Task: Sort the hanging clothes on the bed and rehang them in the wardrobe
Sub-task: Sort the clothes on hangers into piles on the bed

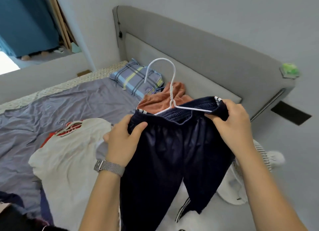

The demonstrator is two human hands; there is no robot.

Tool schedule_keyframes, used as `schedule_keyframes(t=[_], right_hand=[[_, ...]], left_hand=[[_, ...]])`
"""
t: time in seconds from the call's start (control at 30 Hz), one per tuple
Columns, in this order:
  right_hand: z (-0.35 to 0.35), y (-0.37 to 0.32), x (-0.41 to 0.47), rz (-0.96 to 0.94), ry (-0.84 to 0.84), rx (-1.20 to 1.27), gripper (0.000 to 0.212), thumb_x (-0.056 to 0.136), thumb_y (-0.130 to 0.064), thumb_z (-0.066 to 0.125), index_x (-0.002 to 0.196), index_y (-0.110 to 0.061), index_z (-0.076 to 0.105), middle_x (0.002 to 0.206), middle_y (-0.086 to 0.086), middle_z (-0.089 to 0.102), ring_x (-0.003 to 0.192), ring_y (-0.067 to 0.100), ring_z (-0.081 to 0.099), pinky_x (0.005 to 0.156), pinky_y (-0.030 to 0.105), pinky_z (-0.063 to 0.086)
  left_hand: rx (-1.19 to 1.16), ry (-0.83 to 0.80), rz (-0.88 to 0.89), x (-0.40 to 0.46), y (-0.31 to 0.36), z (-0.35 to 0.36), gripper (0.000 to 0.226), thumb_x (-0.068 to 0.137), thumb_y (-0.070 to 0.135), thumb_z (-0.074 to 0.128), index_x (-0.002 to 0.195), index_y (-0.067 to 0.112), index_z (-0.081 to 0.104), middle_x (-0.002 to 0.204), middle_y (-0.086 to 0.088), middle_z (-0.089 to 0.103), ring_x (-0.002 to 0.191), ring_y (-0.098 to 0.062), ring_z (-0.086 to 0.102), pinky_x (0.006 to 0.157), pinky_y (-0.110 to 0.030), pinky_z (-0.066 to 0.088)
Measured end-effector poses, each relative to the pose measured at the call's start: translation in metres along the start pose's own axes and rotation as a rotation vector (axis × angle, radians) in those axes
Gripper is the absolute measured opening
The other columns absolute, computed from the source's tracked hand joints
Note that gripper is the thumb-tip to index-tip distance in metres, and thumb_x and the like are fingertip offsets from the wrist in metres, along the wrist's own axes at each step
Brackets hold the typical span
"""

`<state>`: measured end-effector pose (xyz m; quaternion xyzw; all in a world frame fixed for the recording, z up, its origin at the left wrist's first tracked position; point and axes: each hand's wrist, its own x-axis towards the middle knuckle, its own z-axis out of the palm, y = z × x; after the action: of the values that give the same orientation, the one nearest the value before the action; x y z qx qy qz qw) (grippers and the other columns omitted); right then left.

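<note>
The navy track trousers [165, 153] hung in the air over the bed's near edge, their waistband stretched across a white hanger [170, 96] whose hook stood up toward the headboard [198, 46]. The left hand [124, 137] pinched the waistband at its left end, thumb on the front of the cloth; the right hand [231, 120] had its fingers curled round the right end, where the hanger's arm ran into the fabric. Both grips were closed on the trousers, neither spread. This looked like the fitting or straightening step, so that garment seemed nearly ready to carry off.

Much was left, by the look of it. A white shirt [69, 158] lay on the bed [51, 101] just beside the left hand, with more hangers [69, 126] and a red garment [47, 139] at its collar. An orange garment [165, 98] sat behind the trousers near the plaid pillow [136, 79]. No wardrobe showed, so nothing could be judged as rehung.
</note>
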<state>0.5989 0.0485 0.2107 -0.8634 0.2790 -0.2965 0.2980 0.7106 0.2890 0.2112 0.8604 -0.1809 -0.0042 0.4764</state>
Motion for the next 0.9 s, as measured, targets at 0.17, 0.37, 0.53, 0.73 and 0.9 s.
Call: schedule_keyframes(t=[0.17, 0.37, 0.53, 0.73, 0.9], right_hand=[[-0.013, 0.013, 0.07, -0.11, -0.114, -0.056, 0.031, 0.082, -0.038, 0.069, 0.11, -0.03, 0.061, 0.081, -0.023, 0.043, 0.094, 0.016, 0.05, 0.084, 0.041, 0.046], [0.023, 0.027, 0.152, -0.285, -0.087, -0.116, 0.032, 0.083, -0.044, 0.059, 0.109, -0.028, 0.057, 0.092, 0.003, 0.062, 0.092, 0.033, 0.054, 0.081, 0.046, 0.046], [0.051, 0.038, 0.221, -0.374, -0.074, -0.322, 0.024, 0.089, -0.039, 0.059, 0.106, -0.023, 0.059, 0.087, 0.006, 0.057, 0.094, 0.033, 0.05, 0.078, 0.03, 0.021], [0.058, 0.022, 0.32, -0.378, 0.005, -0.334, 0.032, 0.083, -0.058, 0.054, 0.094, -0.029, 0.058, 0.088, 0.01, 0.056, 0.093, 0.024, 0.035, 0.071, 0.029, 0.018], [0.115, 0.067, 0.373, -0.376, -0.23, -0.374, 0.042, 0.081, -0.065, 0.041, 0.08, -0.025, 0.052, 0.077, 0.003, 0.057, 0.086, 0.026, 0.041, 0.07, 0.037, 0.036]], left_hand=[[-0.084, 0.054, -0.085, 0.029, 0.01, 0.031, 0.027, 0.074, 0.059, 0.053, 0.086, 0.036, 0.06, 0.077, 0.016, 0.065, 0.085, -0.014, 0.062, 0.095, -0.054, 0.04], [-0.178, -0.026, -0.067, 0.086, 0.005, 0.045, 0.003, 0.091, 0.027, 0.058, 0.091, 0.028, 0.06, 0.087, 0.009, 0.065, 0.081, -0.003, 0.06, 0.076, -0.03, 0.049], [0.054, -0.243, -0.043, 0.167, -0.014, 0.063, 0.035, 0.085, 0.051, 0.052, 0.102, 0.021, 0.057, 0.096, 0.006, 0.064, 0.094, -0.014, 0.059, 0.084, -0.037, 0.048], [0.307, -0.043, 0.241, 0.274, 0.009, 0.061, 0.056, 0.077, 0.059, 0.04, 0.09, 0.01, 0.063, 0.08, -0.006, 0.061, 0.085, -0.025, 0.055, 0.084, -0.04, 0.038], [0.316, -0.12, 0.085, 0.33, -0.041, 0.102, 0.027, 0.087, 0.031, 0.059, 0.073, 0.008, 0.053, 0.065, -0.005, 0.045, 0.074, -0.023, 0.046, 0.065, -0.037, 0.037]])
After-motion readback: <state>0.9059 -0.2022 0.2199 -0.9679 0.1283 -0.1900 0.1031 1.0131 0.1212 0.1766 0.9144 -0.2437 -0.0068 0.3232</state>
